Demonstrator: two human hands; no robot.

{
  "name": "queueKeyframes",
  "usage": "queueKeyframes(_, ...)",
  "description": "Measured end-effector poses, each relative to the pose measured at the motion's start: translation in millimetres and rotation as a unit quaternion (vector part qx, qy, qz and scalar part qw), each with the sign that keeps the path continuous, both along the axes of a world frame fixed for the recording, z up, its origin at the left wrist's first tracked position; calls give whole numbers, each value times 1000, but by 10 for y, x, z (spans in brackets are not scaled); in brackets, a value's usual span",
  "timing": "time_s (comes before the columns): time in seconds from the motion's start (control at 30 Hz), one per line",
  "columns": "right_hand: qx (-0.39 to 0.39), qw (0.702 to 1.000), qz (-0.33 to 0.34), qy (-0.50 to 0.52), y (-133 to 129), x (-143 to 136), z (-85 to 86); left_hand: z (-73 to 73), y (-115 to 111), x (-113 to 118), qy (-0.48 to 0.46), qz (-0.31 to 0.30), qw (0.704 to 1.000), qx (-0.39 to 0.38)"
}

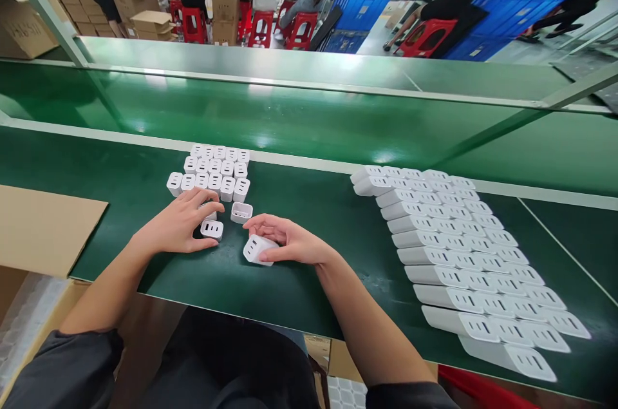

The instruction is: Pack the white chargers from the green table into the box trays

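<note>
My right hand is closed around a white slotted block, held over the green table with its slotted face showing. My left hand has its fingers spread around a white slotted piece on the table; another white piece is partly hidden under its fingers. Between the hands, slightly farther back, lies a white piece with an open, hollow-looking top. Behind my left hand stand several small white slotted blocks in close rows.
Many longer white slotted blocks lie in slanted rows at the right. A cardboard sheet is at the left edge. Beyond the green belt, people sit on red stools near blue crates and boxes.
</note>
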State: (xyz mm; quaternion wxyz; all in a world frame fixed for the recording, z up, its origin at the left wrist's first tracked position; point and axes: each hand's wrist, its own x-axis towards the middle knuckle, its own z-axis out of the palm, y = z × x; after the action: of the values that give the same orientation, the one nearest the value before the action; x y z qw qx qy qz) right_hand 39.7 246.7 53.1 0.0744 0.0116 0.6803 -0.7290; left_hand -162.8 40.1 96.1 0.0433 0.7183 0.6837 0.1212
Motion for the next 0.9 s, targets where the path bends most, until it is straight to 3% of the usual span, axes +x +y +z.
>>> queueKeyframes(0.13, 144, 983, -16, 114, -153, -12, 41, -78, 34, 15, 5, 9, 1000, 6)
queueKeyframes(0.27, 232, 947, -82, 207, -434, -86, -64, -123, 48, -7, 18, 33, 999, 12)
queueKeyframes(0.4, 329, 886, -174, 276, -588, -124, -189, -70, 32, -25, 18, 46, 998, 33)
queueKeyframes(0.5, 406, 826, -269, 286, -528, -123, -207, -31, 26, 12, -4, 29, 998, 48)
queueKeyframes(0.57, 446, 800, -301, 265, -454, -144, -230, -42, 37, 63, -7, 3, 998, 54)
queueKeyframes(0.63, 459, 804, -290, 243, -391, -188, -285, -77, 57, 118, 5, -22, 998, 52)
queueKeyframes(0.73, 425, 840, -268, 203, -337, -250, -383, -126, 80, 159, 22, -30, 998, 46)
queueKeyframes(0.9, 257, 915, -286, 117, -267, -205, -344, -139, 81, 94, 18, 5, 999, 49)
